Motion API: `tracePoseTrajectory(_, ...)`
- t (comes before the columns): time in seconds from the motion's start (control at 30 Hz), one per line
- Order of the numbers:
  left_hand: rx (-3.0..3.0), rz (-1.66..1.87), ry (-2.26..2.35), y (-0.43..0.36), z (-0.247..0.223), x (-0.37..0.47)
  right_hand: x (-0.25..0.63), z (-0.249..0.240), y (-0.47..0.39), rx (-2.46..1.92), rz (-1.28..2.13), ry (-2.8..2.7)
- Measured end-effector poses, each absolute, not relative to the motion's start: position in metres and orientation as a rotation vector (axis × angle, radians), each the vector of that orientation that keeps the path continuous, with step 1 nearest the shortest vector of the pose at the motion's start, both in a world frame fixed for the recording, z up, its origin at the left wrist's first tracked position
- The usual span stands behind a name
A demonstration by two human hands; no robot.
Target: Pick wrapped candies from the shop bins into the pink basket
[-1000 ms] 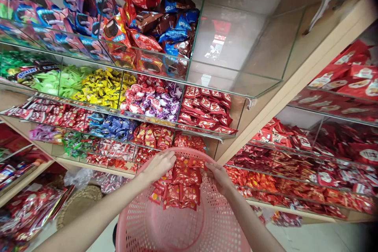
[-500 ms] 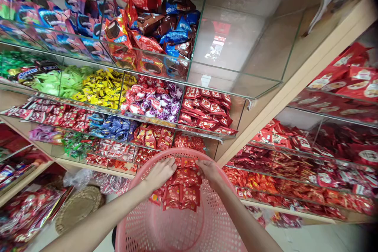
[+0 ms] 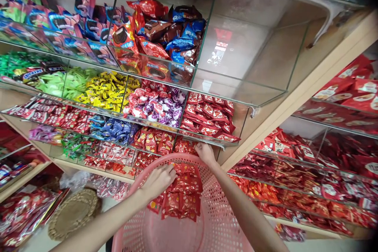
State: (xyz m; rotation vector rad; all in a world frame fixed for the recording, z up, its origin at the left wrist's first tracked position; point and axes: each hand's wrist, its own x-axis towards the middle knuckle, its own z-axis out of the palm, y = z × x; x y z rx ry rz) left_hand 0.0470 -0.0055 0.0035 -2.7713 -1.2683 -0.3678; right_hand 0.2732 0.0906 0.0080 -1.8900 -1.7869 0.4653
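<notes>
Left hand: palm down, fingers bent and close together, laid on the left edge of the red glossy packets inside the pink plastic basket; its fingertips touch the packets, but whether they grip cannot be told. Right hand: extended over the basket's far rim to the right end of the low compartment of red packets; fingers partly curled, tips indistinct, so any hold cannot be told.

The packets in the basket lie in overlapping rows against its far wall; film crinkled, sealed edges serrated, coloured dots printed on red; the basket is round, its wall pierced with small holes.

Shelving: glass-fronted, with wooden side panels; at the left of the second shelf, a dark wrapper reads "SNICKERS" in blue letters on white; rightward along the same front edge stand light-green wrapped sweets, yellow wrapped sweets, red, white and purple twist-wrapped sweets, and red pillow packets with white print; above, red, blue and brown pouches, one showing a dark sandwich biscuit; their smaller lettering is illegible. A woven round basket sits low, beyond the left forearm; its surface is coarse and tan.
</notes>
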Motion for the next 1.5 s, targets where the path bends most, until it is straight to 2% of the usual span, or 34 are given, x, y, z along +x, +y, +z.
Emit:
tracePoseTrajectory(0.17,-2.733,-0.605,-1.250,-0.012,0.011,0.033,0.255,-0.010,0.139,-1.775,0.673,-1.876)
tracePoseTrajectory(0.33,-2.699,-0.774,-1.253,-0.019,0.011,0.016,0.240,-0.027,0.153,-1.674,0.819,-1.942)
tracePoseTrajectory(0.53,-2.675,-0.825,-1.282,-0.023,0.004,0.008,0.239,-0.038,0.154,-1.679,0.910,-1.841)
tracePoseTrajectory(0.73,-2.689,-0.892,-1.286,-0.026,0.005,0.008,0.242,-0.027,0.147,-1.605,1.044,-1.624)
tracePoseTrajectory(0.97,-2.689,-0.927,-1.328,-0.028,0.006,0.008,0.267,0.001,0.108,-1.439,1.206,-1.260)
tracePoseTrajectory(1.23,-2.735,-0.831,-1.326,-0.022,0.013,0.044,0.278,0.018,0.064,-1.100,1.357,-0.561)
tracePoseTrajectory(1.5,-2.716,-0.944,-1.252,-0.019,0.046,0.067,0.252,0.035,-0.005,-1.059,1.501,-0.622)
